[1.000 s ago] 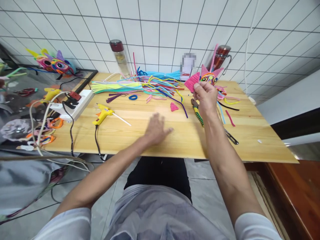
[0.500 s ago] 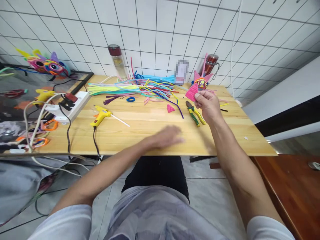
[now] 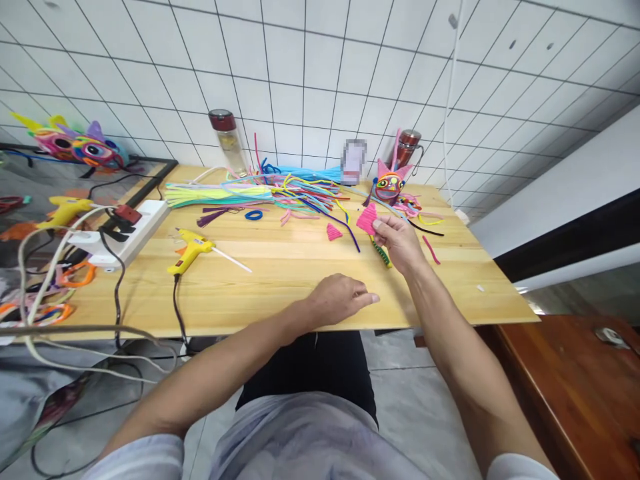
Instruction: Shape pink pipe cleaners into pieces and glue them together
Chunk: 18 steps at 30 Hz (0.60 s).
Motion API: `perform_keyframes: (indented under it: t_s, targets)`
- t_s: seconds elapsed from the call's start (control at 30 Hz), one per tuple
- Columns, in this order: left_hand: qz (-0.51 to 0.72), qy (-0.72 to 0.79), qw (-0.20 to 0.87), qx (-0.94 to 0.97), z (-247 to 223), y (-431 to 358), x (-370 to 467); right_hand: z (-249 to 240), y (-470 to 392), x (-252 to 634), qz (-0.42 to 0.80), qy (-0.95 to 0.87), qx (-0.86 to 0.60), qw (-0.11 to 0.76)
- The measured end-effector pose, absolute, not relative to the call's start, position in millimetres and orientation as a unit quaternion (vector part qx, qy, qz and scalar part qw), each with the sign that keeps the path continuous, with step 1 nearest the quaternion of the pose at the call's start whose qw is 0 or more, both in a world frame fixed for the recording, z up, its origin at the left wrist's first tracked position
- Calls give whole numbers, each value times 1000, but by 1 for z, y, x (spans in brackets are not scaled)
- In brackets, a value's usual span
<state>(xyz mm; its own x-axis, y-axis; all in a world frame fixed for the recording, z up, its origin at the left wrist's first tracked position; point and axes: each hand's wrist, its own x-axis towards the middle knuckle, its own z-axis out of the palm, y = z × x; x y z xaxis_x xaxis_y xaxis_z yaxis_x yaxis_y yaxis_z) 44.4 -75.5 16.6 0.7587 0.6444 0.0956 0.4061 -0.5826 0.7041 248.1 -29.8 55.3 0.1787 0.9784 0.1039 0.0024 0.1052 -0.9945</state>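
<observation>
My right hand (image 3: 400, 241) is closed in a pinch on a ridged pink triangular piece (image 3: 367, 220), which looks made of pipe cleaners side by side. Beneath that hand lie pliers with green and yellow handles (image 3: 383, 255), partly covered. A smaller pink piece (image 3: 333, 232) rests on the table to the left. Close to the table's front edge is my left hand (image 3: 340, 301), thumb stretched to the right and apart from the loosely bent fingers; nothing shows in it. Behind the right hand stands a pink decorated animal-like head (image 3: 389, 185) with pointed ears.
Bundled pipe cleaners (image 3: 220, 195) spread along the back of the wooden table (image 3: 280, 267). A yellow glue gun (image 3: 190, 250) and white power strip (image 3: 133, 233) with cables occupy the left. Two bottles, a glass bottle (image 3: 229, 143) and a red flask (image 3: 407, 148), stand against the wall.
My right hand has brought the pink piece nearer to me, over the pliers. My left hand, blurred by motion before, has shifted slightly right and slowed. The camera view has tilted a little.
</observation>
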Motion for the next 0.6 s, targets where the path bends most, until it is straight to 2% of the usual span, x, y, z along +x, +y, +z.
perform_keyframes:
  t_s: [0.1,0.23,0.33,0.4,0.5,0.6]
  targets:
    - [257,356,355,825,28,-70,48,51,-20,235,441,-486,-515,552]
    - [433,474,391,659,34,-22,31,47,-8,213,440,-514,-527,514]
    - [460,466,466,594,25,11,16,39,3,200,438,-542,-530,484]
    - [431,449,529,577,16,26,10,32,12,196,426,-574,-533,453]
    - [420,450,570,544,4,39,3,23,25,196,326,-628,-583,399]
    - [452,475,573,492,-5,46,-3,18,33,197,166,-654,-679,289]
